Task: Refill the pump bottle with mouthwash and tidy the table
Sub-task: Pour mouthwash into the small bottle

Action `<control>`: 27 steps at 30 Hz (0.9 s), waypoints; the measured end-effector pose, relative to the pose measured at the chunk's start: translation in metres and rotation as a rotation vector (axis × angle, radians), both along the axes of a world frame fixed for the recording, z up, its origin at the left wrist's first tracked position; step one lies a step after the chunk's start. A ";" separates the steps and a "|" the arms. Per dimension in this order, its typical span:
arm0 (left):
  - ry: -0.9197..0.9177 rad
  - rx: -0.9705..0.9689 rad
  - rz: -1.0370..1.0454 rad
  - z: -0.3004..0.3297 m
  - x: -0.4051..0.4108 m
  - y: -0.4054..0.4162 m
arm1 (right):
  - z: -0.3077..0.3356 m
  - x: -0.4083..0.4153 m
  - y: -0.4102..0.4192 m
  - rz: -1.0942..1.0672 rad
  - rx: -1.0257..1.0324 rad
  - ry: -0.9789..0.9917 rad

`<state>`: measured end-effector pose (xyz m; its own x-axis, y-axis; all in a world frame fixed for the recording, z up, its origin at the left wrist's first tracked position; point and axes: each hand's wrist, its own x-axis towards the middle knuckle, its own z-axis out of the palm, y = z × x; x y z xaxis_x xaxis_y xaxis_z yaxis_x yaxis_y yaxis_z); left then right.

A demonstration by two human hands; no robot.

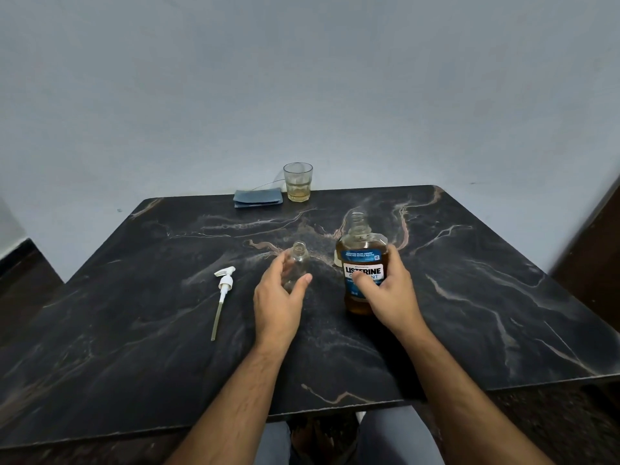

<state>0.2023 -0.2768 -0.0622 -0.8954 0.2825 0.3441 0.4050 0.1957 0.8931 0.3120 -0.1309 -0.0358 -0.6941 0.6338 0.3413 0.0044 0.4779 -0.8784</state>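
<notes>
The table (469, 297) has a dark marble-pattern top with pale veins. Standing upright on it: a small clear bottle (299, 260) without cap near the centre, an amber mouthwash bottle (360, 250) to its right, and a glass (298, 181) at the far edge. A folded blue cloth (257, 198) lies beside the glass. A white pump head (223, 292) lies flat at left.

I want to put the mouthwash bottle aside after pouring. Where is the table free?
Free: the wide right side beyond the Listerine bottle, the near strip before both forearms, and the far left corner beside the blue cloth. Crowded: the centre, with the small clear bottle and pump head, and the glass at the back.
</notes>
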 end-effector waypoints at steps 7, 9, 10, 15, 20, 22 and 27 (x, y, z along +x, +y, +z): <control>0.063 -0.049 -0.001 0.000 -0.001 -0.002 | 0.033 0.013 0.007 0.148 0.253 -0.228; 0.072 -0.050 -0.010 0.001 0.000 -0.002 | 0.042 0.015 0.011 0.168 0.354 -0.336; 0.077 -0.048 -0.017 0.001 -0.001 -0.002 | 0.046 0.016 0.013 0.170 0.402 -0.381; 0.078 -0.021 -0.074 -0.006 -0.006 -0.003 | 0.055 0.019 0.018 0.173 0.524 -0.504; 0.083 -0.015 -0.109 -0.007 -0.007 -0.003 | 0.059 0.020 0.019 0.181 0.586 -0.559; 0.080 -0.013 -0.115 -0.007 -0.007 -0.003 | 0.060 0.019 0.020 0.182 0.611 -0.573; 0.086 -0.025 -0.111 -0.006 -0.007 -0.004 | 0.066 0.017 0.022 0.189 0.661 -0.599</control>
